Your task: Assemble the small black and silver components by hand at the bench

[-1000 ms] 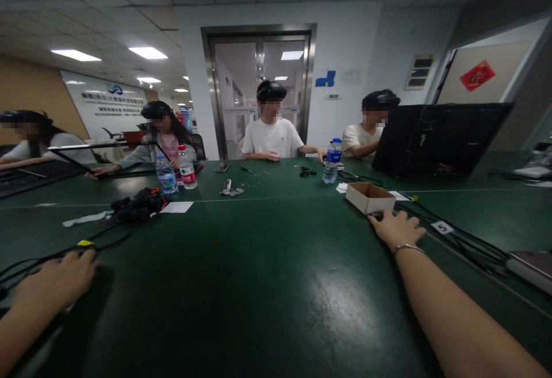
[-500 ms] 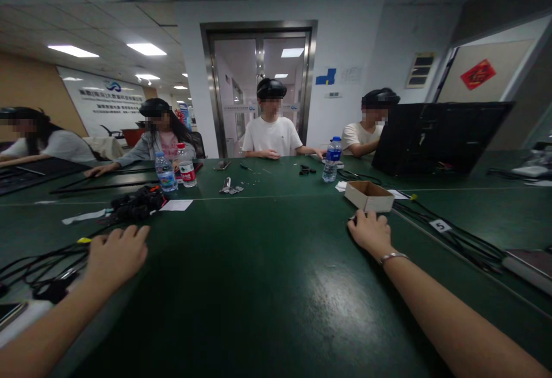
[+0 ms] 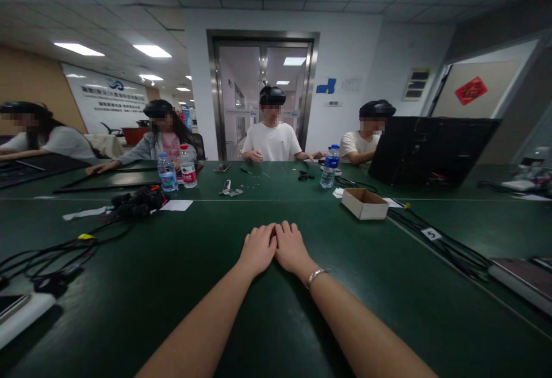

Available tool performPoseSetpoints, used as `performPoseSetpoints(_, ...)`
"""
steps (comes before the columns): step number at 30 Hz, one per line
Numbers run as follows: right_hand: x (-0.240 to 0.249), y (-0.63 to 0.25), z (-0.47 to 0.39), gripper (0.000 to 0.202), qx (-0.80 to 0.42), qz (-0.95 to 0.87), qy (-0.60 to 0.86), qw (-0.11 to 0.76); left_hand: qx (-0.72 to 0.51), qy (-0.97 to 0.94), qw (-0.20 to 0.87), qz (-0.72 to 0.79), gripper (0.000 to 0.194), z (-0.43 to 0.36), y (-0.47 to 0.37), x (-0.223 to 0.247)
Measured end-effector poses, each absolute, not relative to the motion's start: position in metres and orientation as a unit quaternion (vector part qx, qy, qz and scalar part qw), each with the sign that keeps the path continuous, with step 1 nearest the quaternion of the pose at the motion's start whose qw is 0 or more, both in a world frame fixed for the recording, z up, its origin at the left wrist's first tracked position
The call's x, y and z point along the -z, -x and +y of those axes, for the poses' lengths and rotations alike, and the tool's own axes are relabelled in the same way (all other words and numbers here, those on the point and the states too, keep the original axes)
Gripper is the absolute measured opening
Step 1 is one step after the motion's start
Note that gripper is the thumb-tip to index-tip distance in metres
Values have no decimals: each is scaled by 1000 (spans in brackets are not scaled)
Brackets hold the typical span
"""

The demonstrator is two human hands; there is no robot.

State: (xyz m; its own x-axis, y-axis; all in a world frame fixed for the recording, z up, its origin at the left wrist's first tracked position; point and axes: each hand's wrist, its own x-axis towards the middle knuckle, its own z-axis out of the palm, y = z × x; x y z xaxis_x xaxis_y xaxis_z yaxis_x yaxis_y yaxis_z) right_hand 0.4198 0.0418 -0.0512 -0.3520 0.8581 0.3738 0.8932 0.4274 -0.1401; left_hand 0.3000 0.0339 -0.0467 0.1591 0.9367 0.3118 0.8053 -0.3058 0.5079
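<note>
My left hand (image 3: 257, 248) and my right hand (image 3: 294, 247) rest side by side over the middle of the green table (image 3: 276, 338). Their thumbs and forefingers meet, with the fingers bent downward. A small dark patch shows between the fingertips; whether it is a thing or shadow, I cannot make out. On my right wrist is a silver bracelet (image 3: 316, 278). The open cardboard box (image 3: 371, 210) stands beyond my right hand, apart from it.
Black cables (image 3: 452, 245) run along the right; more cables (image 3: 56, 263) and dark gear (image 3: 138, 202) lie left. Water bottles (image 3: 167, 174) (image 3: 330, 168), a red-capped bottle (image 3: 188, 168) and small metal parts (image 3: 230, 189) stand or lie farther back. Several people in headsets sit around. A black panel (image 3: 431, 151) rises right.
Both hands have come together: my left hand moved right from beside the cables, my right hand moved left from near the cardboard box. The view has shifted slightly.
</note>
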Motion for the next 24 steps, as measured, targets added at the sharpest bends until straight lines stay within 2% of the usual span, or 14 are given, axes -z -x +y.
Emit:
performPoseSetpoints(7,52,-427,47,27,24,-842,504,193,-317,-730,131,591,31,44,-291,50)
performPoseSetpoints(13,51,-437,51,39,-37,-863,457,212,-317,-746,128,571,32,49,-281,53)
performPoseSetpoints(20,55,-442,64,39,-155,-802,459,350,-300,-711,83,631,32,57,-279,51)
performPoseSetpoints(24,53,-444,66,26,-176,-733,499,427,-370,-681,156,613,21,58,-275,53)
